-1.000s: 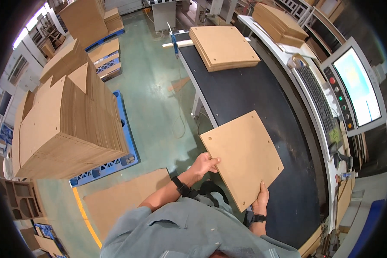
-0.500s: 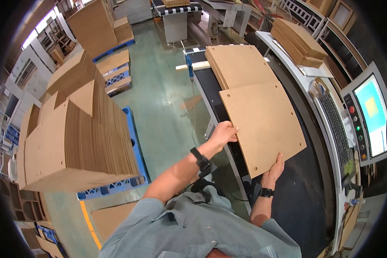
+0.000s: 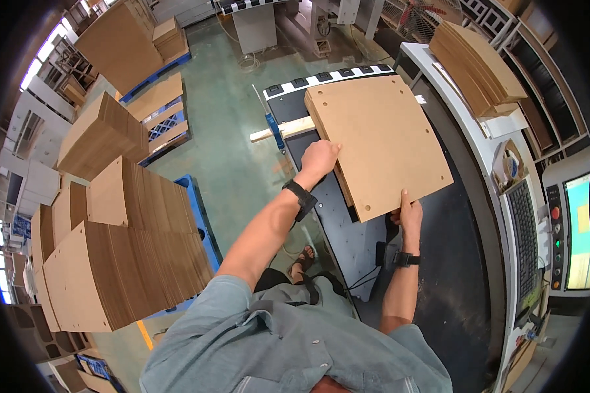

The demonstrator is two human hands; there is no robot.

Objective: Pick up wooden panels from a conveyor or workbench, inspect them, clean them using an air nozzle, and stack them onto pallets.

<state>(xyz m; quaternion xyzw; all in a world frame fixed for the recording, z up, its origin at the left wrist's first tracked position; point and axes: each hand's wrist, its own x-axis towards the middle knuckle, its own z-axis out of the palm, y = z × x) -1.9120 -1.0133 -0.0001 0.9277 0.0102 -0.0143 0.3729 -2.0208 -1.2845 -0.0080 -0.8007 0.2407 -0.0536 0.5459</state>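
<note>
A flat tan fiberboard panel (image 3: 390,150) with small round holes near its edges lies over a stack of similar boards, whose edges (image 3: 343,187) show along the left side. My left hand (image 3: 320,159) grips the panel's left edge, thumb on top. At the near edge, my right hand (image 3: 410,215) holds the panel, thumb above and fingers mostly hidden beneath. The stack rests on a dark work table (image 3: 439,275). Each wrist wears a black band.
Board stacks (image 3: 131,242) stand on blue pallets at left. A wooden strip (image 3: 285,129) and blue clamp (image 3: 273,131) sit at the table's left edge. On the right are a keyboard (image 3: 523,213), a control screen (image 3: 578,229) and another board stack (image 3: 475,69).
The panel has moved away from me, now covering most of the stack it overlapped only partly before. Both hands have moved forward with it, still gripping it.
</note>
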